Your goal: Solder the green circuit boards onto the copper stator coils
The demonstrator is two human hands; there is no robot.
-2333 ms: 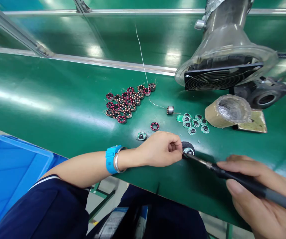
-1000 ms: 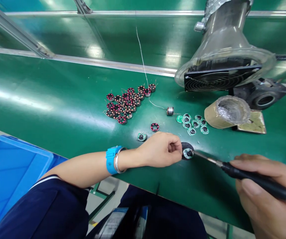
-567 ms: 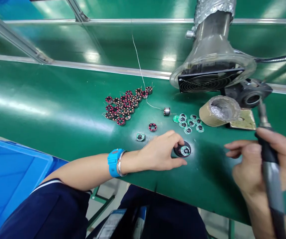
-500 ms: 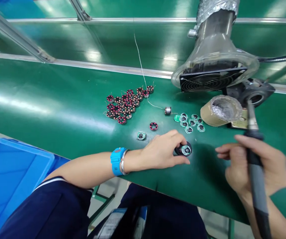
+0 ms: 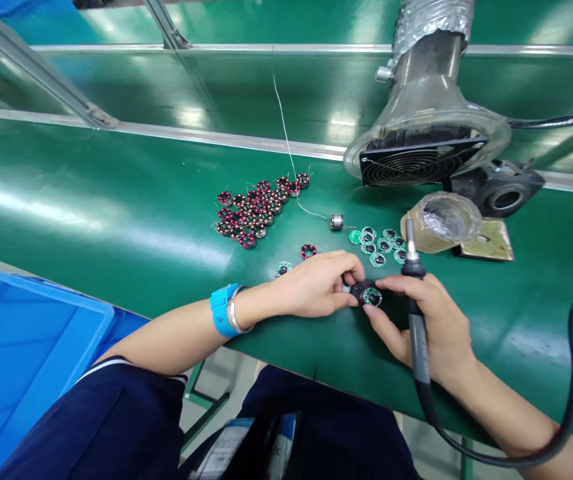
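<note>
A small black round holder (image 5: 360, 291) bears a green ring-shaped circuit board (image 5: 372, 297) on its right side. The thumb and fingers of my left hand (image 5: 311, 283) grip the holder from the left. My right hand (image 5: 439, 327) has a soldering iron (image 5: 419, 340) lying across it, tip upward, while its thumb and forefinger touch the board's right edge. Above my left hand are a red-and-black ring coil (image 5: 308, 251) and another green board (image 5: 284, 269), partly covered by the hand. A single coil (image 5: 336, 222) lies at the end of a thin solder wire (image 5: 286, 137).
Many wound coils (image 5: 254, 213) are grouped at centre left. Several round green boards (image 5: 377, 259) lie beside a cardboard-coloured cup (image 5: 416, 230). Behind it are an iron stand (image 5: 504, 197) and a fume hood (image 5: 431, 120) with a fan. A blue crate (image 5: 31, 373) is at lower left.
My right hand has moved left with the soldering iron, from beside the stand to the black holder, and its fingers now meet the board. My left hand has shifted slightly left and up.
</note>
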